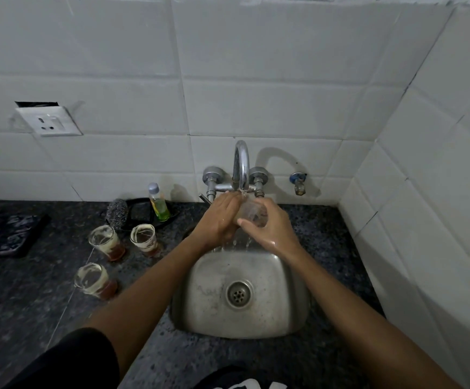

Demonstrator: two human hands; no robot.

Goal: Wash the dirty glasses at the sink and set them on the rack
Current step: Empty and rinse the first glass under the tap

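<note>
Two hands hold one clear drinking glass (252, 213) under the running chrome tap (241, 164), above the steel sink (289, 310): right hand (270, 228) wraps it, left hand (219, 217) grips its side. Three dirty glasses (106, 242) stand on the dark granite counter (31, 304), left.

text: none I can read | bottle (159, 204) at 10 o'clock of the sink (239, 327): no label legible to me | wall socket (50, 120) at 10 o'clock: plain face | black garment at 6 o'clock: white marks cut off by the picture's edge, I cannot make them out
</note>
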